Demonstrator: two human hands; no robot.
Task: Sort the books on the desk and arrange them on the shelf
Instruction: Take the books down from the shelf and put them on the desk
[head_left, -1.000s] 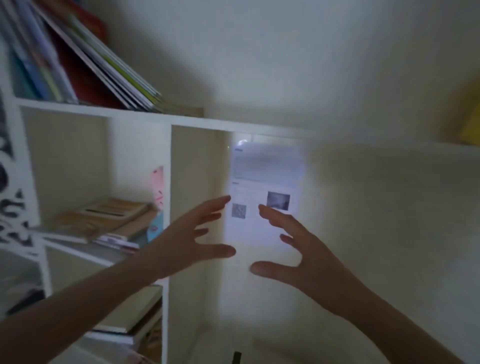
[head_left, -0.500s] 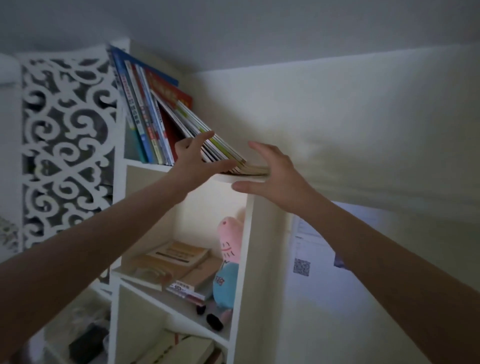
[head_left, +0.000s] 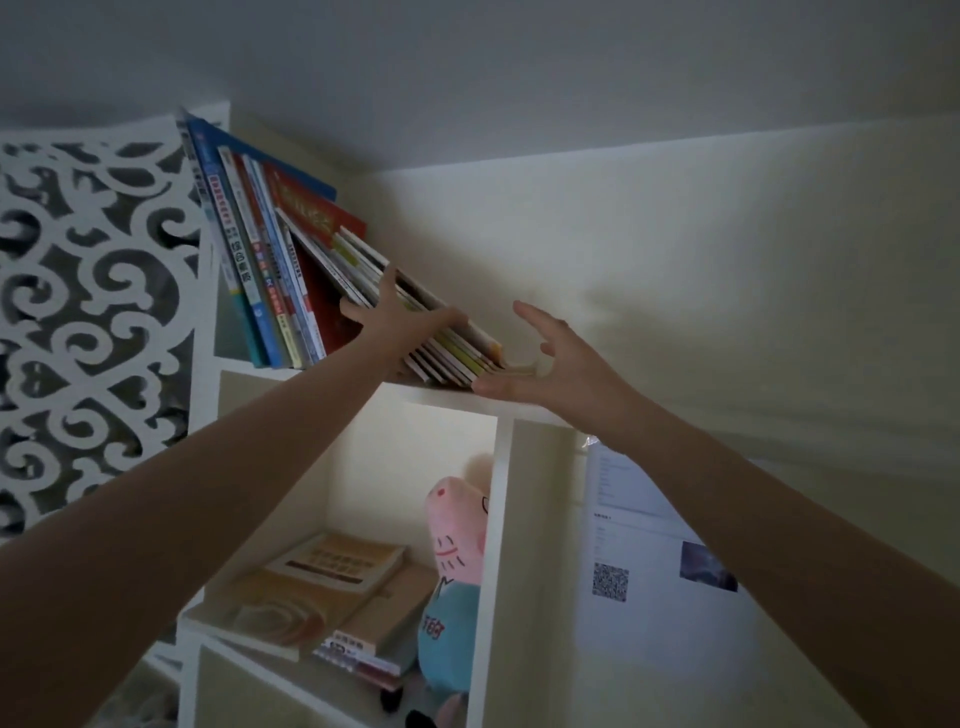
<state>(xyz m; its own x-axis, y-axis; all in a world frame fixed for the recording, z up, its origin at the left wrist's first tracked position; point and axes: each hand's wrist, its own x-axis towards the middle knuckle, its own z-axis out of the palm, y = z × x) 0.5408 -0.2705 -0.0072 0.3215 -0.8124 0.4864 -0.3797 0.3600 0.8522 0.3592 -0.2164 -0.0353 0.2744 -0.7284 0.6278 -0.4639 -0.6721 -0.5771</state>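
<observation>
Books lean, L hand fingers flat against them, R hand fingers splayed nearby.

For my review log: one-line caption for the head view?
Left hand presses against slanting thin books on the top shelf; right hand open beside their lower end.

Left hand covers the middle of the leaning books on the top board of the shelf, so those spines can't be read; its palm side is unseen. Plush pig inside the shelf is half behind the upright, feet cut off at frame bottom. Print on paper sheet right of the shelf is too small to read. Lattice panel left of the shelf runs off frame.
</observation>
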